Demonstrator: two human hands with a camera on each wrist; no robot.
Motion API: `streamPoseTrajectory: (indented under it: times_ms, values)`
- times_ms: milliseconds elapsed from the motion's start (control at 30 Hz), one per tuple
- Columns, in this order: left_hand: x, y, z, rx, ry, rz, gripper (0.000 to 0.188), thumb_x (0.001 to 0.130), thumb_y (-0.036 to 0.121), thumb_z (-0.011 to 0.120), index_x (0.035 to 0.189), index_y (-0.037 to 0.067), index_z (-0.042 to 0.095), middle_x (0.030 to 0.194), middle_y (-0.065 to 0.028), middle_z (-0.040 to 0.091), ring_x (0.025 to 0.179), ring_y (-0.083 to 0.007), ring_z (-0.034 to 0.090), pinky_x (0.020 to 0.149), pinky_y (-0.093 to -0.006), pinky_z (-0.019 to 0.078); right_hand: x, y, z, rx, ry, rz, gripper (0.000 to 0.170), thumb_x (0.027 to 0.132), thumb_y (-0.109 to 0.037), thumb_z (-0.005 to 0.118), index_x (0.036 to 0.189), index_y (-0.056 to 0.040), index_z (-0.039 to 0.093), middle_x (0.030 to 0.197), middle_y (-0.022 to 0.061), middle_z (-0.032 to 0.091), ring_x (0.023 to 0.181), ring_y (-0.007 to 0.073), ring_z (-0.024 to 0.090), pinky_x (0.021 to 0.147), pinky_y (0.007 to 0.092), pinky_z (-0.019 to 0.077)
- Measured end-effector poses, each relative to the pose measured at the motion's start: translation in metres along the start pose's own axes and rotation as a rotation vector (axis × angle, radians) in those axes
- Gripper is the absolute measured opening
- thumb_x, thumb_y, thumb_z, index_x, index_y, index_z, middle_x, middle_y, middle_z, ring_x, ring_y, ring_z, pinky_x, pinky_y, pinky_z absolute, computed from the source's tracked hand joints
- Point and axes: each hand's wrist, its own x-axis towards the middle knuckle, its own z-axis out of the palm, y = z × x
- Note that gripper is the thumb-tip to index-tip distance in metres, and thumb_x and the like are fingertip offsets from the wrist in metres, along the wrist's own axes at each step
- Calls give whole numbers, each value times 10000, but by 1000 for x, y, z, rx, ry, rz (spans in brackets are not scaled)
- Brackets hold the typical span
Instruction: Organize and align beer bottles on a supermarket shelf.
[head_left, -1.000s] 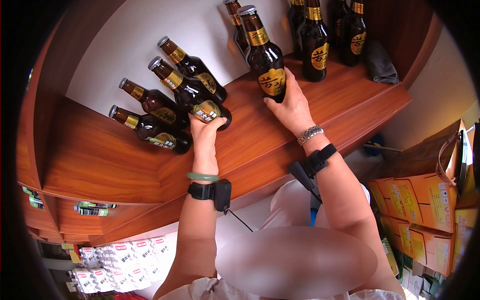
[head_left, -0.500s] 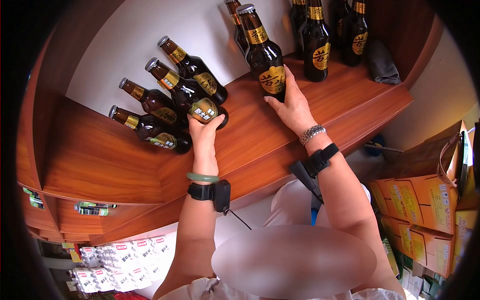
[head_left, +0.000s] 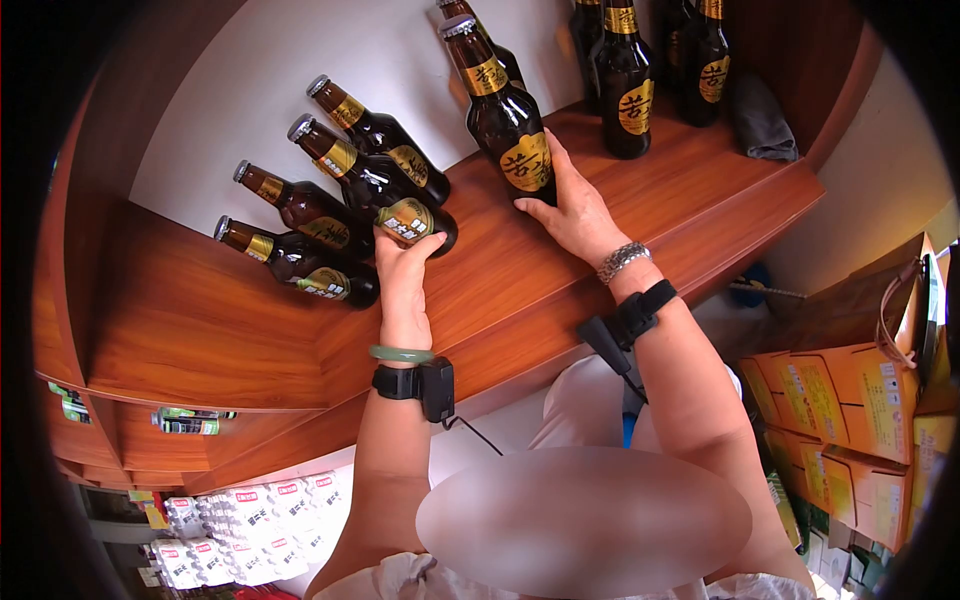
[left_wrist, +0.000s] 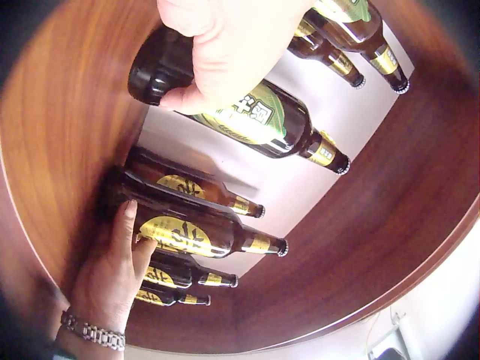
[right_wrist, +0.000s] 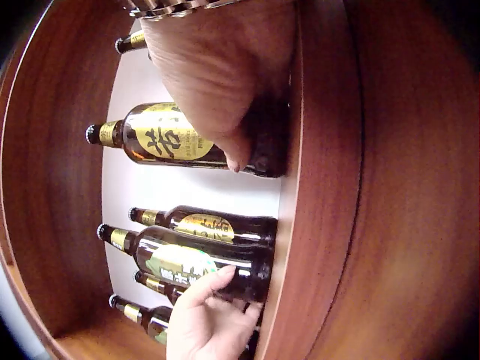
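On the wooden shelf (head_left: 480, 290), my left hand (head_left: 404, 285) grips the lower part of a dark bottle with a green-gold label (head_left: 405, 220); the thumb lies across its front. Further right, my right hand (head_left: 580, 213) holds the base of a dark bottle with a gold label (head_left: 525, 162), thumb in front and fingers at its right side. Behind that one stands another bottle (head_left: 500, 55), partly covered. The left wrist view shows the green-labelled bottle (left_wrist: 247, 116) under my left hand (left_wrist: 232, 45). In the right wrist view my right hand (right_wrist: 217, 75) covers the gold-labelled bottle's base.
Several bottles stand left of my left hand, one of them green-labelled (head_left: 325, 283). More gold-labelled bottles (head_left: 632, 105) stand at the right, beside a dark folded cloth (head_left: 765, 125). Orange cartons (head_left: 840, 400) are stacked at lower right, and white packs (head_left: 250, 520) lie at lower left.
My right hand and its bottle have shifted left, nearer the left group, and now cover more of the bottle behind. The left hand's bottle has turned and shifted slightly left.
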Motion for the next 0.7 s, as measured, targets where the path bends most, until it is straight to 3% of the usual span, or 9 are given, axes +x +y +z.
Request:
streamPoseTrajectory:
  times_ms: [167, 467, 700]
  values:
    - [3, -5, -4, 5, -15, -19, 598, 767, -93, 726, 1313, 53, 531, 1173, -33, 599, 1091, -151, 579, 996, -292, 446, -1, 0, -2, 15, -70, -20, 971, 869, -203, 786, 1601, -70, 163, 1501, 288, 450, 1388, 403, 463, 1138, 427, 415]
    - [-4, 5, -1, 53, -17, -50, 616, 725, -53, 740, 1301, 39, 544, 1148, -36, 607, 1084, -166, 584, 1003, -305, 434, -2, 2, 5, -72, 13, -22, 989, 887, -249, 767, 1605, -53, 115, 1472, 292, 468, 1350, 429, 484, 1110, 447, 435]
    - [-7, 11, 2, 34, -21, -66, 599, 730, -50, 738, 1291, 39, 548, 1142, -32, 605, 1080, -162, 581, 1002, -302, 433, -2, 6, 11, -166, 109, -74, 891, 869, -264, 784, 1545, -28, 255, 1363, 275, 549, 1258, 428, 548, 1059, 456, 472]
